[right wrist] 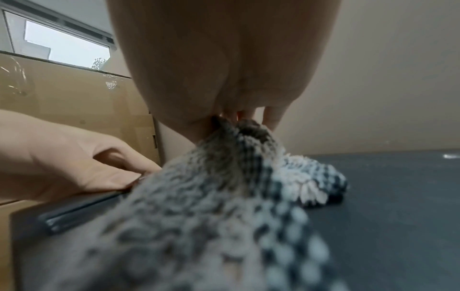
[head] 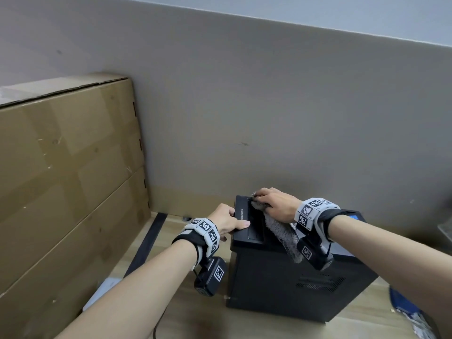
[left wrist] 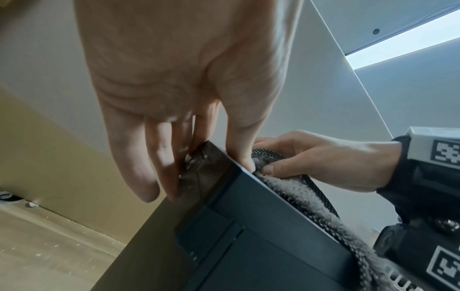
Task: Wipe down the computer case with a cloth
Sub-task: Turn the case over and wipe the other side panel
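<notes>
A: Which parts sit nearest the viewer?

B: The two forearms with tagged wristbands. The left hand forms the steadying grip: thumb laid along the top of the black computer case, fingers curled over its front edge, as the left wrist view confirms. Just right of that grip, the right hand is bunched round a grey fleecy cloth, fingers and thumb pinching a fold of it against the case top.

A: Where does the rest of the cloth lie?

B: It trails back from the right grip toward the wrist, draped over the case top and hanging past its near edge.

A: How should these things handle?

B: The cloth looks soft and limp, so it is best held bunched under the palm. The case appears rigid, smooth and fairly heavy; it stands on a wooden table, and bracing it at the front top edge should stop it sliding.

A: And beyond the grips?

B: Left of the left grip stands a large cardboard box; behind both grips rises a plain grey partition.
</notes>
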Demonstrator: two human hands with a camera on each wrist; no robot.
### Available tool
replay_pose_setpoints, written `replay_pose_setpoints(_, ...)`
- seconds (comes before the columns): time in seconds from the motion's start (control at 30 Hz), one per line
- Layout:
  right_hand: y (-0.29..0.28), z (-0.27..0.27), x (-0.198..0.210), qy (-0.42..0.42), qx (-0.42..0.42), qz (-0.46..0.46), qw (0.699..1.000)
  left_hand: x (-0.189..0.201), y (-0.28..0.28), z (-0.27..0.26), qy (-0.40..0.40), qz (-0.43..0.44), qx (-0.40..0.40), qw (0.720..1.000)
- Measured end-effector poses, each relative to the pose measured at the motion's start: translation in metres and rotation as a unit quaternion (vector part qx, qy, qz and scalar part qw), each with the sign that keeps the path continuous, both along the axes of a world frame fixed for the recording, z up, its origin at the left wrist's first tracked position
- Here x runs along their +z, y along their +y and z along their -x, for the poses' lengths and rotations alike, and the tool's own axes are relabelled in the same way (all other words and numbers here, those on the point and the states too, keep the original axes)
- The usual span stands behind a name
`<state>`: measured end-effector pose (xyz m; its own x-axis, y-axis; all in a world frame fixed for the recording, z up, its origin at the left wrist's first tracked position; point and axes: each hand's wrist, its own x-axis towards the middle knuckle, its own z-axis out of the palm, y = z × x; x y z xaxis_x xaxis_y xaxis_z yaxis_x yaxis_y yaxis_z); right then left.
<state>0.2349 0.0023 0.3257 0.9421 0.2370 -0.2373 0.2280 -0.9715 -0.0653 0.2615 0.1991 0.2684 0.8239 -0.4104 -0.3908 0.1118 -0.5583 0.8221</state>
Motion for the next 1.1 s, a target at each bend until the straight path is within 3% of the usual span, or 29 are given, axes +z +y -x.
replay_pose_setpoints(0.23,0.008,-0.004,-0.001,0.006,0.029,-0.046,0.998,0.001,0.001,0.004,-0.006,0.011,0.0,1.0)
replay_pose_setpoints(0.43,0.006,0.01,0.004,0.005,0.019,0.058,0.998,0.004,-0.002,0.003,-0.008,0.01,-0.007,1.0)
replay_pose_setpoints(0.6,0.006,0.013,0.016,0.012,-0.003,0.074,0.997,0.005,0.001,0.006,-0.001,0.017,-0.008,1.0)
replay_pose_setpoints(0.83,0.016,-0.005,0.003,0.059,-0.017,-0.014,0.998,0.007,0.001,0.006,-0.007,0.013,-0.012,1.0)
replay_pose_setpoints(1.1,-0.01,0.016,0.013,0.027,-0.059,0.072,0.995,0.015,-0.001,0.008,0.007,0.008,-0.005,1.0)
